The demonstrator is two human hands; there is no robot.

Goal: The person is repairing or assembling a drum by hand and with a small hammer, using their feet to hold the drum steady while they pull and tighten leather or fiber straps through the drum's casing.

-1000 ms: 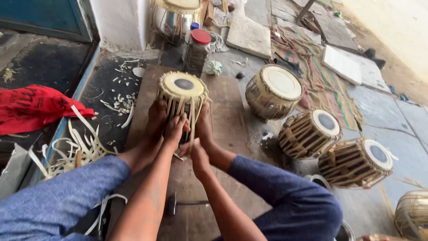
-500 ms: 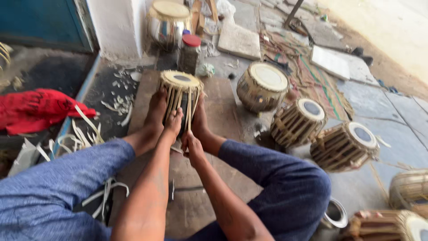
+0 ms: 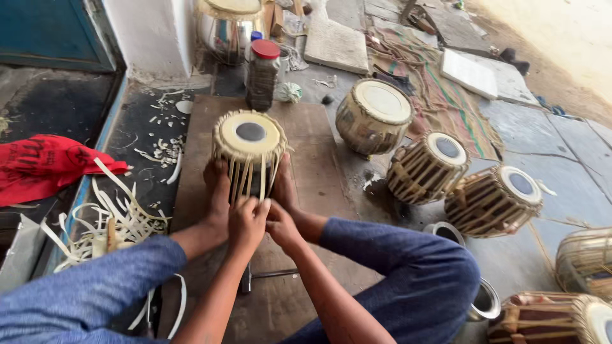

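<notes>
A small drum (image 3: 250,148) with a cream skin, a black centre spot and pale hide straps down its side stands on a brown wooden board (image 3: 319,165). Both my bare feet clamp it, one on each side. My left hand (image 3: 246,220) and my right hand (image 3: 280,224) meet at the drum's near side, fingers closed on the pale straps (image 3: 255,181) at its base. Blue trousers cover my knees at the left and right.
Several more drums stand to the right: a metal-bodied one (image 3: 375,116), two strapped wooden ones (image 3: 428,165) (image 3: 492,200). A red-lidded jar (image 3: 262,73) sits behind the held drum. Pale strap offcuts (image 3: 105,220) and a red cloth (image 3: 44,165) lie left.
The view has tilted and drawn closer to the drum. My hands stay at the drum's near side on the straps; my feet keep their grip.
</notes>
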